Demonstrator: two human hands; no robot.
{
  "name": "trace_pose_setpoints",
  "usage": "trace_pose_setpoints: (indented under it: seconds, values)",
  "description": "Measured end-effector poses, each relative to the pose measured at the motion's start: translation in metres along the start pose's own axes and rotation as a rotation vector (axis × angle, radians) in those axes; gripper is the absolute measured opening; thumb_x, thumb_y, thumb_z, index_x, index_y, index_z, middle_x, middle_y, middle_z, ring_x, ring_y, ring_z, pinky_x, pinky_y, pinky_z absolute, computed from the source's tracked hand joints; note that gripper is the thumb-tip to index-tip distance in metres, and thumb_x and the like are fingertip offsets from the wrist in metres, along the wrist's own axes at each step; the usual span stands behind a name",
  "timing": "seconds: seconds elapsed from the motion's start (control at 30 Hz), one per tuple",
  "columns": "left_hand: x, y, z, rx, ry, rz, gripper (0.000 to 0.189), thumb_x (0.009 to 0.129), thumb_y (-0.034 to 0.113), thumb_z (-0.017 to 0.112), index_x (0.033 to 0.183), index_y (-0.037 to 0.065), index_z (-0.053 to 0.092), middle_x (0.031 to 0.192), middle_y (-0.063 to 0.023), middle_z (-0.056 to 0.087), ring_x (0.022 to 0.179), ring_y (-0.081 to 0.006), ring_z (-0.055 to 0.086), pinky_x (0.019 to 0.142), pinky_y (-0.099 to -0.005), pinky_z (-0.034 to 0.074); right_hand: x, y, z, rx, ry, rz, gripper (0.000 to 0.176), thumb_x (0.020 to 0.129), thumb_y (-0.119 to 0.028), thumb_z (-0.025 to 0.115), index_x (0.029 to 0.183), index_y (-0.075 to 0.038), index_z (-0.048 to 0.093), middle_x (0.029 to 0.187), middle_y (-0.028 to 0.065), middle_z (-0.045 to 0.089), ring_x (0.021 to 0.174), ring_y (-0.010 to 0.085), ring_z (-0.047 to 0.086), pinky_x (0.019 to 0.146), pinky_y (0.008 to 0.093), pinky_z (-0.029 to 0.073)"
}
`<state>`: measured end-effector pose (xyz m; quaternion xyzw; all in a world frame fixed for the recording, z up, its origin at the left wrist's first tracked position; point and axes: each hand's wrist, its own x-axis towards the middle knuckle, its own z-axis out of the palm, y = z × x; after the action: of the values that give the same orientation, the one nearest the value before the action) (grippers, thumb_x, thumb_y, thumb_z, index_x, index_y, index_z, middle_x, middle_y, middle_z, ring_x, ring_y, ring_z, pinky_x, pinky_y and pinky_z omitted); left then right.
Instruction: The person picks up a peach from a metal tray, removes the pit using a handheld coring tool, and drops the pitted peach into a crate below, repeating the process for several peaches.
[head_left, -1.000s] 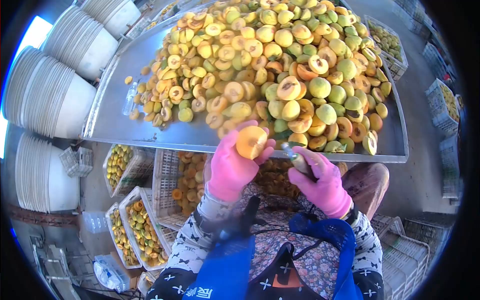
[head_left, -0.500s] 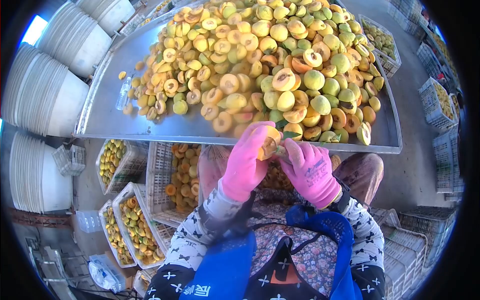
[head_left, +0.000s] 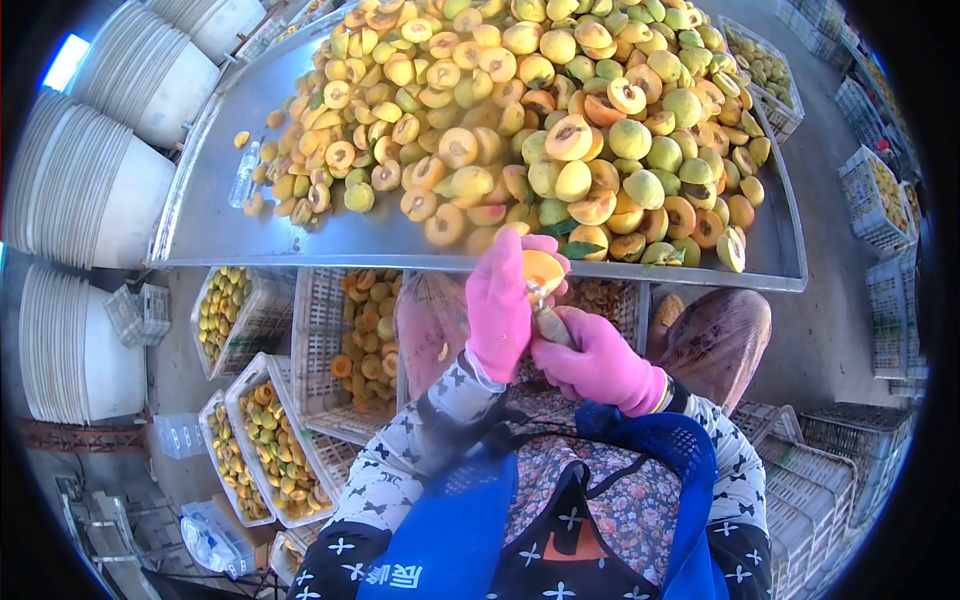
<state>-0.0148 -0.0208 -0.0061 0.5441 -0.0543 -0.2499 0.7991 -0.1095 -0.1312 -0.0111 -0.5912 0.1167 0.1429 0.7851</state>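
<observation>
My left hand [head_left: 505, 305], in a pink glove, is closed around a halved yellow peach [head_left: 543, 268] with its cut face toward me. My right hand [head_left: 605, 368], gloved in the same pink, grips the thick greyish handle of a pitting tool [head_left: 553, 327]. The tool's metal tip meets the cut face of the peach half; its exact shape is hard to make out. Just beyond both hands, a heap of yellow peaches [head_left: 570, 137], many of them halved, covers much of a metal table [head_left: 330, 252].
Crates of peaches [head_left: 322, 385] stand below the table, left of my lap. A plastic bottle [head_left: 244, 178] lies on the table's left side. Stacked white tubs [head_left: 95, 185] line the far left. More plastic crates [head_left: 815, 500] are at the lower right.
My right hand has dropped lower and turned, so the tool's handle now shows. The peach half is tilted with its cut face more visible. The left hand has shifted slightly.
</observation>
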Motion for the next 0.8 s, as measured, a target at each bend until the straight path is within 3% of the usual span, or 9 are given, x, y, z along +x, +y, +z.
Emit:
trace_pose_setpoints:
  seconds: [0.13, 0.23, 0.3, 0.33, 0.4, 0.53, 0.6, 0.67, 0.8]
  values:
    - [0.004, 0.002, -0.003, 0.131, -0.136, 0.185, 0.04, 0.103, 0.039, 0.051, 0.111, 0.002, 0.062, 0.097, -0.0095, 0.067, 0.071, -0.014, 0.064, 0.062, -0.0251, 0.051, -0.011, -0.003, -0.018, 0.315, -0.198, 0.075, 0.012, 0.092, -0.016, 0.067, 0.09, -0.006, 0.061, 0.069, -0.0008, 0.057, 0.059, 0.0065, 0.052, 0.05, 0.0212, 0.036]
    - [0.001, 0.012, -0.045, 0.444, -0.141, 0.242, 0.027, 0.102, 0.027, 0.055, 0.109, 0.002, 0.065, 0.099, -0.0071, 0.068, 0.074, -0.013, 0.065, 0.063, -0.0242, 0.051, -0.023, -0.003, -0.03, 0.118, -0.203, 0.013, 0.015, 0.092, -0.019, 0.067, 0.092, -0.004, 0.062, 0.067, 0.0016, 0.059, 0.06, 0.0096, 0.057, 0.052, 0.0236, 0.04]
    - [-0.013, 0.048, -0.077, 0.506, -0.051, 0.029, 0.021, 0.101, 0.016, 0.056, 0.113, 0.003, 0.068, 0.102, -0.0069, 0.069, 0.083, -0.0132, 0.065, 0.069, -0.0245, 0.053, -0.024, 0.012, -0.045, -0.676, -0.072, -0.186, 0.017, 0.09, -0.02, 0.067, 0.094, -0.003, 0.063, 0.07, 0.0097, 0.063, 0.063, 0.0197, 0.063, 0.057, 0.0314, 0.047]
    - [-0.012, 0.049, -0.123, 0.733, -0.063, 0.182, 0.023, 0.1, 0.017, 0.058, 0.117, 0.005, 0.068, 0.106, -0.0084, 0.07, 0.091, -0.0149, 0.066, 0.078, -0.0268, 0.055, -0.026, 0.025, -0.056, -0.936, -0.013, -0.27, 0.021, 0.087, -0.022, 0.068, 0.096, -0.003, 0.064, 0.075, 0.0165, 0.064, 0.072, 0.0307, 0.067, 0.065, 0.0396, 0.05]
    - [-0.019, 0.081, -0.136, 0.585, 0.263, -0.013, 0.026, 0.099, 0.019, 0.061, 0.118, 0.003, 0.068, 0.113, -0.0116, 0.07, 0.1, -0.0183, 0.068, 0.091, -0.0313, 0.054, -0.023, 0.017, -0.054, -0.725, 0.045, -0.061, 0.023, 0.085, -0.022, 0.071, 0.094, -0.002, 0.065, 0.075, 0.0152, 0.064, 0.07, 0.0298, 0.065, 0.066, 0.0385, 0.049]
    - [0.029, 0.055, -0.155, 0.983, 0.077, 0.275, 0.038, 0.094, 0.022, 0.067, 0.127, 0.004, 0.062, 0.123, -0.0176, 0.065, 0.107, -0.0265, 0.066, 0.095, -0.034, 0.052, -0.01, 0.02, -0.046, -0.72, 0.055, -0.132, 0.026, 0.085, -0.026, 0.071, 0.095, -0.003, 0.064, 0.078, 0.017, 0.064, 0.074, 0.036, 0.065, 0.066, 0.0414, 0.05]
    - [0.05, 0.026, -0.106, 0.937, 0.026, 0.241, 0.045, 0.094, 0.031, 0.068, 0.132, 0.007, 0.06, 0.118, -0.0076, 0.066, 0.1, -0.0162, 0.064, 0.086, -0.0299, 0.052, -0.007, 0.018, -0.045, -0.761, 0.089, -0.198, 0.026, 0.086, -0.027, 0.071, 0.096, -0.004, 0.063, 0.078, 0.0176, 0.064, 0.075, 0.0376, 0.065, 0.066, 0.0425, 0.051]
    - [0.081, -0.02, -0.097, 1.235, -0.098, 0.513, 0.047, 0.091, 0.033, 0.07, 0.13, 0.008, 0.061, 0.113, -0.0079, 0.068, 0.103, -0.0204, 0.064, 0.09, -0.0364, 0.051, -0.008, 0.018, -0.045, -0.791, 0.125, -0.237, 0.026, 0.086, -0.027, 0.07, 0.095, -0.004, 0.063, 0.079, 0.0173, 0.064, 0.075, 0.0377, 0.065, 0.067, 0.0425, 0.051]
    - [0.1, -0.041, -0.084, 1.408, -0.143, 0.619, 0.04, 0.089, 0.022, 0.067, 0.123, 0.002, 0.061, 0.116, -0.0135, 0.067, 0.107, -0.0249, 0.064, 0.094, -0.0392, 0.051, -0.012, 0.018, -0.049, -0.784, 0.249, -0.245, 0.025, 0.086, -0.024, 0.072, 0.1, -0.005, 0.063, 0.081, 0.0161, 0.065, 0.074, 0.0357, 0.066, 0.068, 0.0425, 0.051]
